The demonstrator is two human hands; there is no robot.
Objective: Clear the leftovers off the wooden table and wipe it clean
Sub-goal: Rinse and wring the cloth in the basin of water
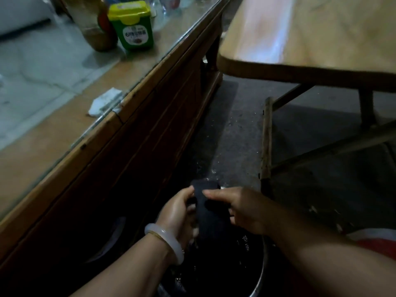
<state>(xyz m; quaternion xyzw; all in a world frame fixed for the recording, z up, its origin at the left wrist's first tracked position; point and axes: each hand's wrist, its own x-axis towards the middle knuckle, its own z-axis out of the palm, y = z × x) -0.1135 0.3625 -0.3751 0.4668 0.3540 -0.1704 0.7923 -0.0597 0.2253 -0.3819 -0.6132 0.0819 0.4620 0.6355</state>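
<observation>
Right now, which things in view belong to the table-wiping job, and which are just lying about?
In the job:
- dark cloth, gripped by left hand and right hand
- metal basin below the cloth
- wooden table

Lying about, all on the glass-topped cabinet:
- green container
- brown jar
- crumpled tissue

Above the metal basin (260,279), the left hand (177,213), wearing a pale bangle (165,241), and the right hand (242,209) grip a dark cloth (209,213) between them. Beyond the basin to the right stands a wooden worktop (321,33). Left of the basin, a glass-topped worktop (53,93) carries a green box (134,26).
</observation>
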